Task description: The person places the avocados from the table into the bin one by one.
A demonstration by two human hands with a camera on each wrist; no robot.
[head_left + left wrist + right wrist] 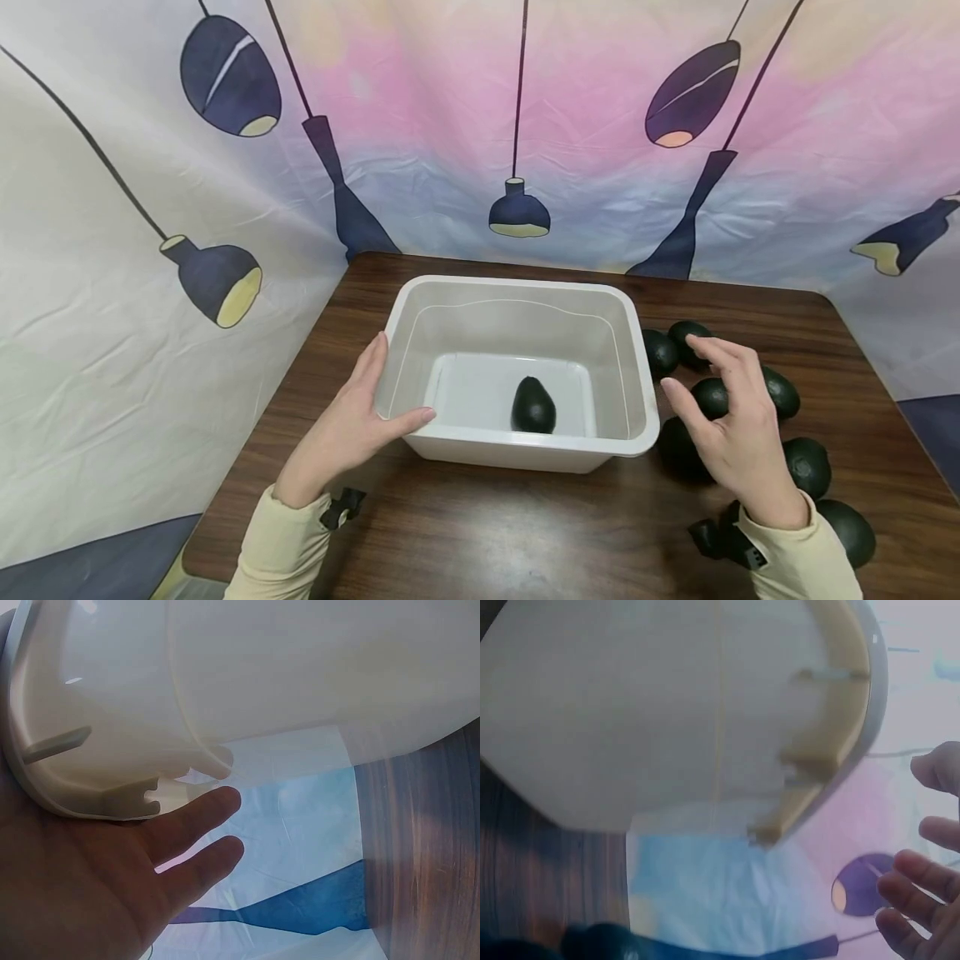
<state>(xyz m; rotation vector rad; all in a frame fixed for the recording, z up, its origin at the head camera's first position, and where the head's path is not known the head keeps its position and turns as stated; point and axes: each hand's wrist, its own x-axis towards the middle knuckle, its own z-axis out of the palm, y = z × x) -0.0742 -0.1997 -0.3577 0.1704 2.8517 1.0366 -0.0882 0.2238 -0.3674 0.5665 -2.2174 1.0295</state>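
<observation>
A white plastic bin stands on the table with one dark green avocado on its floor. At the bin's front left corner, my left hand rests with its thumb over the front rim and its fingers straight along the left side. In the left wrist view, the fingers extend below the rim. My right hand is raised to the right of the bin, thumb and fingers spread, nothing between them. Beneath and around it lie several avocados, some partly hidden by the hand and sleeve.
The brown wooden table runs back to a hanging cloth printed with lamps. Two avocados lie close to the bin's right wall. Another avocado sits beside the right sleeve. A black strap is on the left wrist.
</observation>
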